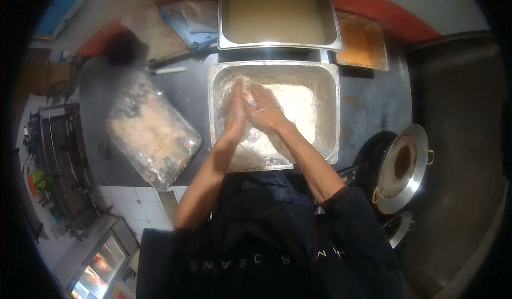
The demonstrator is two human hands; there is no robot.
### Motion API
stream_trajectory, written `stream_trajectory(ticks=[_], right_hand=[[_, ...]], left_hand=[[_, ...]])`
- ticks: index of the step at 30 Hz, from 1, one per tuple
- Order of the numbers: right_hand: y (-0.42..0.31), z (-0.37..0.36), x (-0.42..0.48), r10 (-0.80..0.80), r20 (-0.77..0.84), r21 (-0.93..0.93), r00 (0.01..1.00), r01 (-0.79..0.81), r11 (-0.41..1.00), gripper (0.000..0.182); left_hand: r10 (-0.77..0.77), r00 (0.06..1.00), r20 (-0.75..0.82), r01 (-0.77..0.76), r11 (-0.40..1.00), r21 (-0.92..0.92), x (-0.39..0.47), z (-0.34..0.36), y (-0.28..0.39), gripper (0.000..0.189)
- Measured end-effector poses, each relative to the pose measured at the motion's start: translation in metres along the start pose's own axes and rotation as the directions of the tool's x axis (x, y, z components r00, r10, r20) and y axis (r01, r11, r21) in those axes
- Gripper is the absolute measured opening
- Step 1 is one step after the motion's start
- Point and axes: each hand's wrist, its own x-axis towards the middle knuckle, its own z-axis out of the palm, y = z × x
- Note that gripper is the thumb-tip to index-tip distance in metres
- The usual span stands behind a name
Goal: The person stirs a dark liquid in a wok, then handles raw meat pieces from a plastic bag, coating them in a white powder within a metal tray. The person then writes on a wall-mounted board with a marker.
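Observation:
My left hand point(236, 113) and my right hand point(264, 105) come together, palms facing, inside a rectangular steel pan point(334, 115) of white flour point(298, 103). Thin clear plastic, like disposable gloves, seems to cover both hands up to the wrists. Something whitish shows between the fingers; whether it is a floured piece or loose glove plastic, I cannot tell. Flour dusts the pan's inner walls. Just behind stands a second, deep steel pan point(280, 46) holding a pale yellowish liquid point(276, 15).
Left on the dark counter point(192, 95) lies a clear plastic-covered bundle point(154, 135) with beige contents, partly blurred. A container point(362, 39) of something orange stands back right. A two-handled metal pan point(402, 167) is at right. Blue-and-white packaging point(192, 23) lies back left.

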Motion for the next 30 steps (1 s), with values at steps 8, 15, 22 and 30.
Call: stream_trajectory(ticks=[8, 15, 22, 30], right_hand=[[0.012, -0.105, -0.080, 0.134, 0.307, 0.338, 0.942, -0.240, 0.910, 0.083], [-0.041, -0.076, -0.106, 0.437, 0.003, 1.000, 0.900, -0.012, 0.018, 0.074], [-0.029, -0.062, -0.092, 0.339, 0.052, 0.945, 0.939, 0.063, -0.320, 0.071], [-0.032, -0.067, -0.086, 0.407, -0.131, 0.851, 0.904, -0.108, 0.515, 0.061]], left_hand=[[0.611, 0.646, 0.458, -0.631, 0.090, 0.770, -0.058, -0.032, -0.012, 0.042], [0.519, 0.675, 0.524, -0.732, 0.383, 0.564, -0.095, 0.038, 0.020, 0.057], [0.700, 0.488, 0.521, -0.871, 0.352, 0.343, -0.096, 0.042, -0.032, 0.040], [0.149, 0.945, 0.290, 0.011, 0.875, -0.485, -0.063, 0.019, -0.017, 0.057]])
